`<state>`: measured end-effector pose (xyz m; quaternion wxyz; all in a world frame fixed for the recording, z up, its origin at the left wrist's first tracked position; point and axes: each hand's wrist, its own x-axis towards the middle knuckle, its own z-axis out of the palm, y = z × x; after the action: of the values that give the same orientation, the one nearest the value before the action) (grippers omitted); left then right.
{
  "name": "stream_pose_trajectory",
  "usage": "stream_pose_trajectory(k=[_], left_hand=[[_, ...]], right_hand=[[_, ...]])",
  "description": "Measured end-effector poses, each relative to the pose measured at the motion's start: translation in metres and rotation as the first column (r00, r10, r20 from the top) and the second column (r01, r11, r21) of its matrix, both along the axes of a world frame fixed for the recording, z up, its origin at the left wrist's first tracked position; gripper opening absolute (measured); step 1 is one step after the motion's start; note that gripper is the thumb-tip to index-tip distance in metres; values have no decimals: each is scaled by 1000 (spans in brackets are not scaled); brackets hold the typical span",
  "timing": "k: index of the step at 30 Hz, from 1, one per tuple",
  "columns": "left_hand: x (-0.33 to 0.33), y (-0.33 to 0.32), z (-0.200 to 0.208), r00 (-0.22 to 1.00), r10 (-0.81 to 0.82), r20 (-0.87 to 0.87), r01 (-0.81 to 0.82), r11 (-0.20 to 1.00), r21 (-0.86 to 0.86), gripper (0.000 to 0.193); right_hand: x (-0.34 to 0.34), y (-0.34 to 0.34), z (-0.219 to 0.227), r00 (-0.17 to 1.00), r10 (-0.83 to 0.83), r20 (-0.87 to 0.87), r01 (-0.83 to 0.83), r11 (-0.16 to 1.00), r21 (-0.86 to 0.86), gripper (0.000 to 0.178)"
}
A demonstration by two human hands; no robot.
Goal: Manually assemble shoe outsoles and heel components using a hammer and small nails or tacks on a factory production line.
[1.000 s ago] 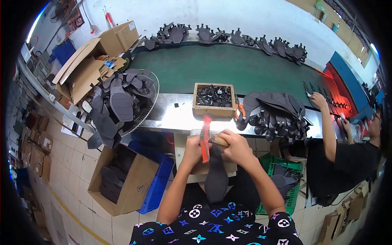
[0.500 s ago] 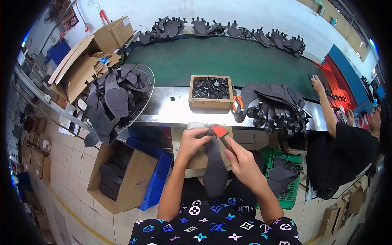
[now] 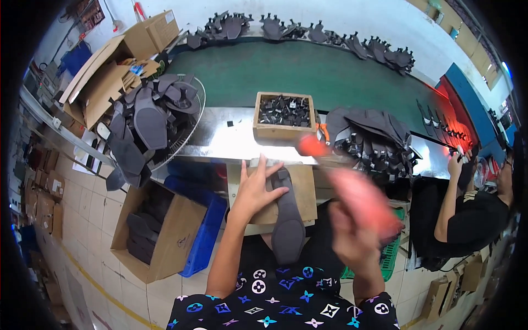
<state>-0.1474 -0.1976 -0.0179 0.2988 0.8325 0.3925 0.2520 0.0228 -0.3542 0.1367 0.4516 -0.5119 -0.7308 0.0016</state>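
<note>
A dark grey shoe sole [image 3: 289,228] lies lengthwise over the wooden board [image 3: 305,190] in front of me, its wide end toward my body. At its narrow far end sits a small dark piece [image 3: 282,173]. My left hand [image 3: 256,190] rests there with fingers spread, the thumb touching the sole's edge. To the right, my right hand [image 3: 355,236] is closed around a red-handled hammer [image 3: 366,198], raised clear of the sole. Motion smears the hammer and that hand; the hammer's red head [image 3: 313,147] points up and left.
On the metal ledge stand a wooden box [image 3: 286,132] of small black parts, orange-handled pliers [image 3: 323,132] and piled soles [image 3: 374,132]. A wire basket [image 3: 201,104] of soles, a cardboard box [image 3: 170,236], a blue crate [image 3: 212,220] and a green crate [image 3: 390,256] surround me. A co-worker [image 3: 473,214] works at right.
My right hand has swung the hammer away from the sole's far end, to the right. My left hand's fingers have gone from a pinch to spread. The co-worker's hand has moved off the green belt.
</note>
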Motion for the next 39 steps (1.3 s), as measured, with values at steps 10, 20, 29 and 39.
stream_pose_trajectory(k=[10,20,29,39], left_hand=[[-14,-16,-5,990,-141,32,132,970,203,41],[-37,-119,97,783,-181,596,568,598,-565,32],[-45,-129,110,696,-190,692,690,443,-572,30],[-39,-142,110,629,-206,749,777,141,-614,41]], right_hand=[[-2,1,-28,970,-121,-213,26,916,-400,36],[9,48,-104,900,40,434,109,943,-314,42],[26,12,-21,578,623,-528,-815,398,-422,34],[-5,-28,-43,232,148,-961,-911,379,-162,51]])
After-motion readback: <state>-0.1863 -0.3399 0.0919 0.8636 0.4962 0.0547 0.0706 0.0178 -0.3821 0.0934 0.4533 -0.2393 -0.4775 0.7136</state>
